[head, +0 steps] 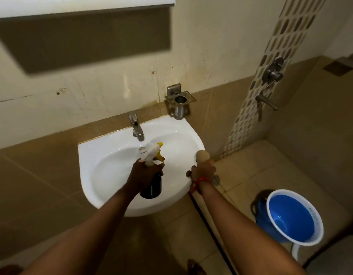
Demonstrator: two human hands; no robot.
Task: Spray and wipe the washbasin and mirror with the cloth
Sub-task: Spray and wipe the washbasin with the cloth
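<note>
Tiled corner, white washbasin [116, 155], left hand [146, 175] grip clamped on spray bottle [152, 171] over bowl, right hand [203, 171] clutching cloth [202, 155] at rim.

Both bare forearms reach up from the frame's bottom; the left hand [147, 173] is clenched mid-frame, the right hand [203, 170] curled beside it.

White basin [116, 171], wall-mounted, D-shaped w/ rounded near edge, glossy, bowl looks bare; chrome tap [135, 127] at its far rim, centre. Spray bottle [152, 175] over the bowl's right half: dark body, white trigger head w/ yellow nozzle pointing far-right, tilted. Cloth [203, 155], beige, bunched up at the basin's right rim (touching or just above, can't tell). Mirror [82, 4] top left, only its lower edge in view.
</note>
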